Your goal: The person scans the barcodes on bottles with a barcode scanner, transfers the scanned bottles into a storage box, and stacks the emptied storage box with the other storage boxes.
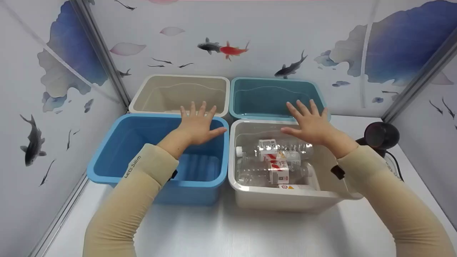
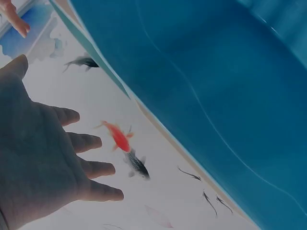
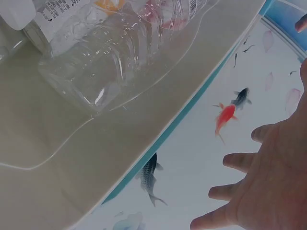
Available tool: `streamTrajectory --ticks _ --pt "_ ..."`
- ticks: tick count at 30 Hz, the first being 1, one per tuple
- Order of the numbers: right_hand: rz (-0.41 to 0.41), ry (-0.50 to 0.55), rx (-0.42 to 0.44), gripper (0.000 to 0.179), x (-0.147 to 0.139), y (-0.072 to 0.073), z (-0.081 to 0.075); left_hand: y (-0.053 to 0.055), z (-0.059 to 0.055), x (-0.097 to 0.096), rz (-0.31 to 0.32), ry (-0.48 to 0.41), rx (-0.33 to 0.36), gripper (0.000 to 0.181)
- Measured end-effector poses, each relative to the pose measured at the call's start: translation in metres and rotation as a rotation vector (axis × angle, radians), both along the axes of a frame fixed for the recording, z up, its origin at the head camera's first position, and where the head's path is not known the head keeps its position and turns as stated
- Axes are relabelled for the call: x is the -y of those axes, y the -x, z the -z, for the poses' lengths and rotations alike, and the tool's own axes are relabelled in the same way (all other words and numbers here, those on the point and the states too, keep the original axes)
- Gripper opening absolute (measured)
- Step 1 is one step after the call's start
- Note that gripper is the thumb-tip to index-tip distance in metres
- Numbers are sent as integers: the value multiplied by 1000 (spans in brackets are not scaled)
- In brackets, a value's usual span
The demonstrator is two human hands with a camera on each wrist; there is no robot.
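Nearest: two tan sleeves (image 1: 117,210), one per arm, reaching in from the lower corners. Dark lettering along the left cuff; a small black piece (image 1: 337,172) under the right one.

Left hand (image 1: 194,128) spread, thumb out toward the right, nothing held. Hangs above the far right part of the blue bin (image 1: 200,194); in the head view its fingertips overlap the beige bin (image 1: 192,91) behind. Left wrist view shows a gap between hand and bin.

Right hand (image 1: 310,126) likewise spread, thumb pointing left, nothing held. Above the far side of the white bin (image 1: 278,201), fingertips overlapping the teal bin (image 1: 271,96) in the head view. Right wrist view: palm and fingers apart from the bin and its contents.

Bottles (image 1: 279,172): several, clear plastic, lying on their sides in the white bin, mostly its left and middle. White cap at the left end of one; labels white with red. Exact count unclear, as they overlap.

Four bins in two rows on a white desk (image 1: 228,232): blue and white in front, beige and teal behind. To the right, a black rounded device (image 1: 382,135), partly behind the sleeve, with a black cable (image 1: 395,164). Walls printed with fish (image 1: 234,50) and blue leaves.
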State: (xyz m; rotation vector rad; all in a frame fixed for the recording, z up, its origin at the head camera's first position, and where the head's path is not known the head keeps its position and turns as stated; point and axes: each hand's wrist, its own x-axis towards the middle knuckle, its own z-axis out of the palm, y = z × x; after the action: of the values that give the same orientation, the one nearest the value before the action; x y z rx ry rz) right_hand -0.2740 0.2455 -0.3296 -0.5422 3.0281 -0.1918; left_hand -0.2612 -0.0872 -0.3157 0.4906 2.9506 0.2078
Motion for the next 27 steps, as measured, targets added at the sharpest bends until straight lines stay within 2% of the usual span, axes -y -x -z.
streamTrajectory --ticks 8,18,22,27 --pt "6 13 6 89 -3 -1 1 -10 2 11 56 -36 -3 81" --pt "19 18 16 88 -8 0 -1 -43 -4 28 131 -48 -36 81" --pt "28 18 12 90 -8 1 -1 -52 2 35 142 -60 -44 81" --pt "17 25 7 90 -6 2 2 -59 14 40 143 -64 -12 81"
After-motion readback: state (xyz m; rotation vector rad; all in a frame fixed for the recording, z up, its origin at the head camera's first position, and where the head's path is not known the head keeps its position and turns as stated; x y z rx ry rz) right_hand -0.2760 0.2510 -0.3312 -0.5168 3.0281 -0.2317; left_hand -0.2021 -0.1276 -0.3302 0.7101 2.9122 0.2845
